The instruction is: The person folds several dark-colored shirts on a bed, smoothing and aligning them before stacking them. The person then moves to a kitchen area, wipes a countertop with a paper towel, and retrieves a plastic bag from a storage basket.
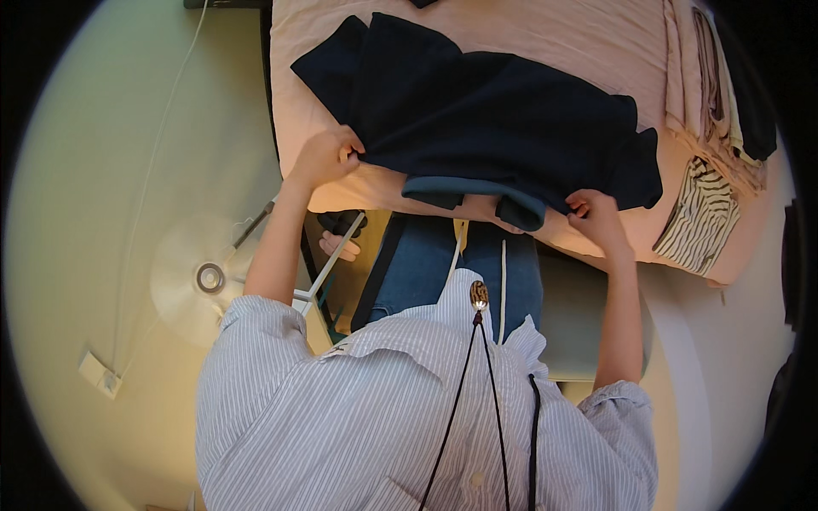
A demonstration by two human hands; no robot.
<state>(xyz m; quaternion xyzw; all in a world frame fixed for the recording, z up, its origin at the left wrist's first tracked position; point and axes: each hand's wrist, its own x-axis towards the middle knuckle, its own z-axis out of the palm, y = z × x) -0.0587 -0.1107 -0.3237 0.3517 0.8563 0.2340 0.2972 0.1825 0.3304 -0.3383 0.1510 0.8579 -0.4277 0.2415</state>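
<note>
A dark navy short-sleeved shirt (486, 115) lies spread sideways on the pink bedsheet (569, 25), its collar end towards me. The blue-grey collar (473, 187) hangs at the near edge of the bed, with its two ends apart. My left hand (333, 155) pinches the shirt's near edge left of the collar. On the other side of the collar, my right hand (589, 214) pinches the same edge near the right sleeve. Fingertips of both hands are partly hidden in the dark cloth.
At the bed's right corner lies a folded striped cloth (700, 217), beside a pile of pink and beige fabric (709, 89) and a black garment (751, 96). A fan (209, 278) stands on the left near a wall socket (100, 375). A grey stool or seat (575, 319) is below the bed edge.
</note>
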